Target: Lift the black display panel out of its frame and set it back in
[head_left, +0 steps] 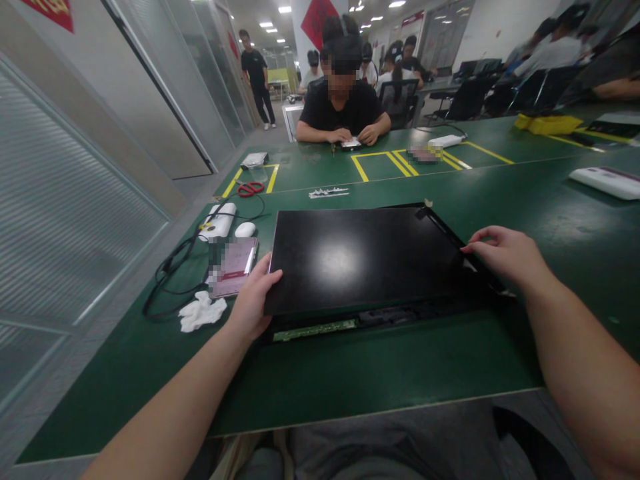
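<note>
Screen panel [345,260] tipped up over a black frame [400,315]

The panel is in the middle of the desk [390,373], close to its near edge, and its left side looks lifted off the frame. The left hand [254,295] grips that side, thumb on top and fingers going under. The right hand [507,257] has thumb and finger bent close together at the frame's right rim; I cannot tell if they pinch it or only touch it. A green circuit strip [314,330] shows in the frame, on the side by the desk's near edge.

To do this well, hold the panel by its sides and press lightly, as a thin screen could crack. Go slowly, so it does not twist or bump the green strip. The crumpled white cloth [201,312] near the desk's left edge is best kept out from under it.
</note>
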### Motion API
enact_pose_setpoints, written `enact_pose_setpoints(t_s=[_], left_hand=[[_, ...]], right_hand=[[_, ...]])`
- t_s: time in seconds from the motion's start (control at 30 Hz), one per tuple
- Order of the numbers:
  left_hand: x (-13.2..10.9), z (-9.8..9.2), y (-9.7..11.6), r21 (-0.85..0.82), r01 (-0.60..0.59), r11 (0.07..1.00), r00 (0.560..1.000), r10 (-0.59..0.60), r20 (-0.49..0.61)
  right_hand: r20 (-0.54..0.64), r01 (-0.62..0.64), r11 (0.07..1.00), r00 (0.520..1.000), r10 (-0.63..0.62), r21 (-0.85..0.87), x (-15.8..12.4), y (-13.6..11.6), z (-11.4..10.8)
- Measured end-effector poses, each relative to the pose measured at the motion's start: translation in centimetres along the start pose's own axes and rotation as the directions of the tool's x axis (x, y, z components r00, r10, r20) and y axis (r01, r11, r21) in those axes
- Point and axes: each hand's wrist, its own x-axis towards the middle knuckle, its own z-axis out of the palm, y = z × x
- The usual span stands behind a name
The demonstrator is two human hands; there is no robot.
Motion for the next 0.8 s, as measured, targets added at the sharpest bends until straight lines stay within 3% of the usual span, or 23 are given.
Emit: enact_pose_setpoints(t_s=[0.3, 0.8], left_hand=[[0.06, -0.34, -0.12, 0.022, 0.008, 1.000, 0.999, -0.009, 0.038], [-0.40, 0.17, 0.18, 0.022, 0.028, 0.999, 0.999, -0.029, 0.028]], right_hand=[[-0.038, 0.059, 0.998, 0.998, -0.059, 0.011, 0.23, 0.23, 0.24], [-0.008, 0.014, 1.000, 1.000, -0.014, -0.019, 0.23, 0.02, 0.08]])
